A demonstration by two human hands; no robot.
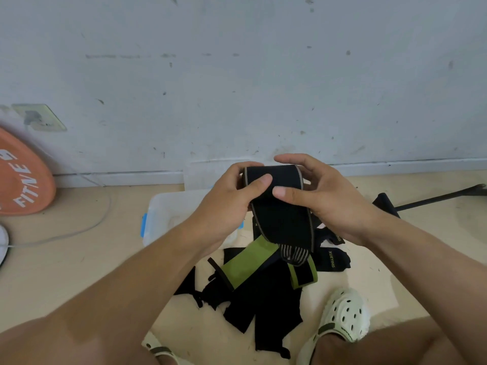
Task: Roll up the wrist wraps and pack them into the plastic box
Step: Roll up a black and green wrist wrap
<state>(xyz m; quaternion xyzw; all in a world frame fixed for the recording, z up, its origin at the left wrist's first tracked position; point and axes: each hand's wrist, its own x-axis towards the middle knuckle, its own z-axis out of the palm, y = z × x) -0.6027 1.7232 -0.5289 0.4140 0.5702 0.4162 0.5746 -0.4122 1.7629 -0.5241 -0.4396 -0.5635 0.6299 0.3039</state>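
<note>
Here, left hand (232, 198) and right hand (324, 196) pinch a half-rolled black, tan-edged wrist wrap (279, 206).

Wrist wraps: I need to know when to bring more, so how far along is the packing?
Nothing visibly packed yet. Both hands, left hand and right hand, are rolling a black wrap. A pile of loose wraps remains on the floor beside the plastic box.

head cam | worn, faces forward-down | close over both hands | wall (237, 75) beyond, edges probably wide-angle warped
</note>
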